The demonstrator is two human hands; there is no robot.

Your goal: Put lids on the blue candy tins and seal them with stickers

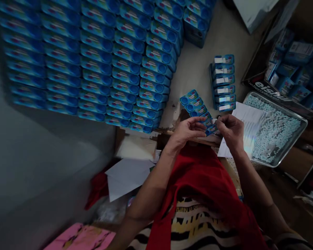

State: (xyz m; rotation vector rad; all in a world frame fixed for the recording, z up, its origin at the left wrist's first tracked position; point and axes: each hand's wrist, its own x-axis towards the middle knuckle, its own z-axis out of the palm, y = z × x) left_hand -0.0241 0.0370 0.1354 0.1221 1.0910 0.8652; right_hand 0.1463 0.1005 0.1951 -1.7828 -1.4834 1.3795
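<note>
A short slanting row of small blue packs [194, 102] lies near the table's front edge. My left hand [190, 131] is at the near end of this row, its fingers stretched and apart, partly covering the last packs. Over the same end, my right hand [231, 130] pinches a small white sticker [214, 121], which is partly hidden by the fingertips. Behind my right hand, a second row of blue packs [224, 80] carries white stickers. A white printed sheet [246, 126] lies beside my right hand, overlapping a tray.
Many blue packs [96, 62] stand in tight columns across the table's left. At right, a clear tray [289, 152] holds pale blue pellets, beside a dark carton [257, 85] full of blue packs. White papers [127, 177] lie below the table edge.
</note>
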